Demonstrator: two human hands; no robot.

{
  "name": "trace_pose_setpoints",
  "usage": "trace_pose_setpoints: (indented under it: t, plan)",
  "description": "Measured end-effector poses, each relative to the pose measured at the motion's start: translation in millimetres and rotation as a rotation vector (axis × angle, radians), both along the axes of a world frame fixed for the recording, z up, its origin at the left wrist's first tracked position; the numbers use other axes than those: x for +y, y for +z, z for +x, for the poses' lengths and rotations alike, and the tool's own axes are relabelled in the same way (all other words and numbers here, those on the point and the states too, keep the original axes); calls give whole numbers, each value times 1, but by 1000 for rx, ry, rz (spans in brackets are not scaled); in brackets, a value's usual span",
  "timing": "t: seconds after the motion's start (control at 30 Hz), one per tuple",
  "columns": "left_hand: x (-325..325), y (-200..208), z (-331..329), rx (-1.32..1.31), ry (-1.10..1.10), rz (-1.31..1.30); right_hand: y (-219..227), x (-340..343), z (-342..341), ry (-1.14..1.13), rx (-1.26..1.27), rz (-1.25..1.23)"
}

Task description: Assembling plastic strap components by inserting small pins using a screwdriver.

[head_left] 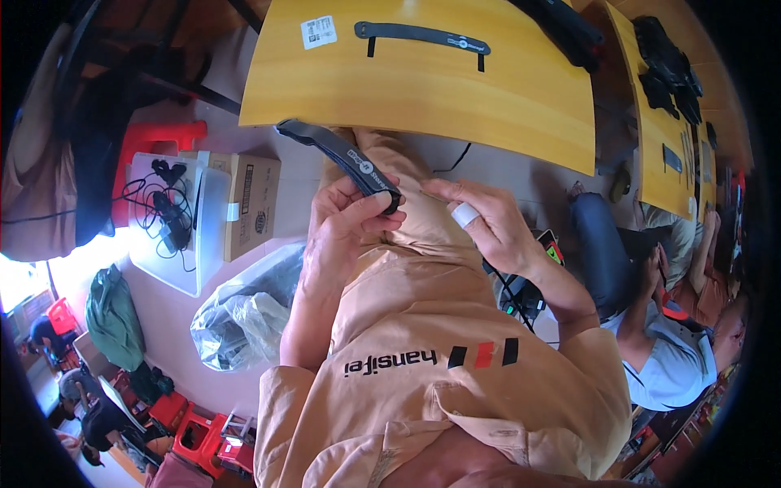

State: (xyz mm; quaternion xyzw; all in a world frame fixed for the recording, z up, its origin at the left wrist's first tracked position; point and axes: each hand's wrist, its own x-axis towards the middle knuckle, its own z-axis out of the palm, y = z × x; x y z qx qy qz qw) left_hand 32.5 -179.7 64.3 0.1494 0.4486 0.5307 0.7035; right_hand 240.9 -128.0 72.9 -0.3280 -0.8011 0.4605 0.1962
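Gripping one strap (358, 163): left hand (346, 213); right hand (488, 221) empty, half-open (second strap (419, 34) on table (358, 89)).

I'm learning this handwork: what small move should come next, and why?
Probably bring the right hand in to grip the black strap too: only the left hand holds it, near one end, while the right hovers close by, apart from it and apparently empty.

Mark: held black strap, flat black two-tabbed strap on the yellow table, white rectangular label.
Held black strap (365, 167): head view, on its printed outer face.
Flat black two-tabbed strap (419, 34): head view, middle of its long band.
White rectangular label (319, 32): head view, centre of its face.
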Motion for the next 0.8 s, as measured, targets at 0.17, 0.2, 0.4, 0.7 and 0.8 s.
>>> trace_pose_setpoints:
  t: [0.17, 0.2, 0.4, 0.7, 0.8]
  plan:
    - [-2, -1, 3, -3, 51, 29, 1, -11, -19, -76, 120, 84]
    - [-2, -1, 4, 41, 70, 36, 2, -11, -19, -79, 118, 84]
    - [-4, 0, 9, 169, 96, 121, -1, -11, -19, -95, 44, 130]
    - [-5, -3, 20, 401, 168, 219, -7, -12, -23, -100, 104, -42]
    - [-6, -9, 29, 586, 216, 299, -7, -17, -28, -164, 198, -327]
